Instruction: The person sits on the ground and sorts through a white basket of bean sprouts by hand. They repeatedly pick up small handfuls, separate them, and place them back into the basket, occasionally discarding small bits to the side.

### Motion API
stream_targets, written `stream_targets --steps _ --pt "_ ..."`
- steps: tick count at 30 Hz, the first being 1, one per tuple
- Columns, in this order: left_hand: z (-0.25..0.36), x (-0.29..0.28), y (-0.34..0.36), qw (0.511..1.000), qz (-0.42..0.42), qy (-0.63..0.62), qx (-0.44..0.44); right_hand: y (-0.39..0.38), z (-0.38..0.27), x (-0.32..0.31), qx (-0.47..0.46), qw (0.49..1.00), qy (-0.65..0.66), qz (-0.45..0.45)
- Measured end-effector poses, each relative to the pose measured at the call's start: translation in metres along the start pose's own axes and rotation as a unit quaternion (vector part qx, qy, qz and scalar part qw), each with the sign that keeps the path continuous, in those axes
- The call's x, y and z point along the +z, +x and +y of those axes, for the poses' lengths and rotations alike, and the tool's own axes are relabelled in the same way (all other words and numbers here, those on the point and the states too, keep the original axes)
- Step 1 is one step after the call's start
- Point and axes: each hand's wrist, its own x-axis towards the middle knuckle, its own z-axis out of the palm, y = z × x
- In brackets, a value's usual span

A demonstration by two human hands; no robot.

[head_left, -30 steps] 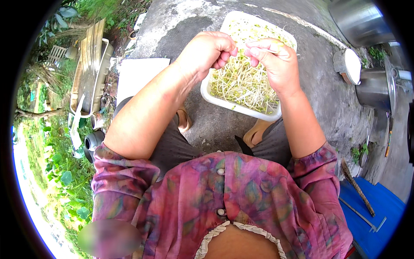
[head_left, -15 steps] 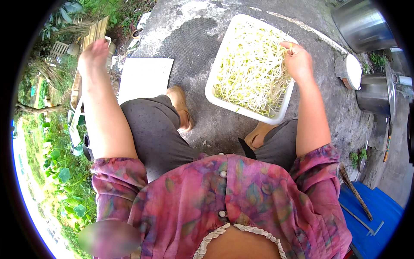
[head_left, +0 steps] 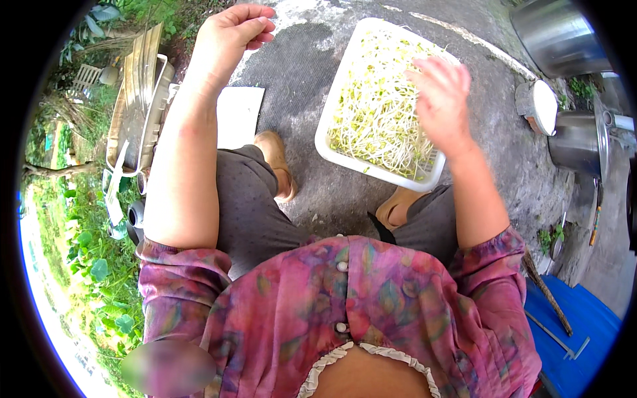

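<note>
A white plastic basket (head_left: 323, 147) stands on the ground before me, heaped with pale bean sprouts (head_left: 378, 99) with yellow-green heads. My right hand (head_left: 441, 99) hovers over the right part of the heap. Motion smears it somewhat, but its fingers are apart and nothing shows in them. Raised at the upper left, well away from the basket, is my left hand (head_left: 232, 33). Its fingers are curled in with the thumb against them, and no object is visible there.
Beside my left leg lies a flat white board (head_left: 240, 116). Farther left sits a crate (head_left: 159, 86) with wooden slats (head_left: 141, 66) in it. Metal pots (head_left: 561, 40) stand at the right, near a white-topped container (head_left: 544, 109). A stick (head_left: 547, 295) rests on a blue sheet (head_left: 570, 331).
My left hand has swung from the crate at the left inward and up. My right hand has shifted slightly left over the sprouts, and its pinched fingers have spread.
</note>
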Motion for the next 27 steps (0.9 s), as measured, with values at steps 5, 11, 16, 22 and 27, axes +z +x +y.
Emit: stream_targets --steps 5,11,16,22,27 --pt "0.011 0.014 0.001 0.999 -0.016 0.037 -0.013 -0.019 -0.060 0.022 -0.041 0.938 0.142 -0.314" --pt "0.012 0.023 0.004 0.998 -0.034 0.038 -0.034 -0.047 -0.061 0.044 -0.020 0.908 0.149 -0.391" --pt "0.017 0.025 0.001 0.997 -0.036 0.049 -0.043 -0.035 -0.055 0.035 0.025 0.848 0.059 -0.527" --pt "0.021 0.025 -0.002 0.996 -0.059 0.050 -0.043 -0.034 -0.057 0.031 0.055 0.868 0.101 -0.483" --pt "0.017 0.026 -0.002 0.995 -0.067 0.062 -0.037 -0.021 -0.063 0.022 0.016 0.908 0.177 -0.380"
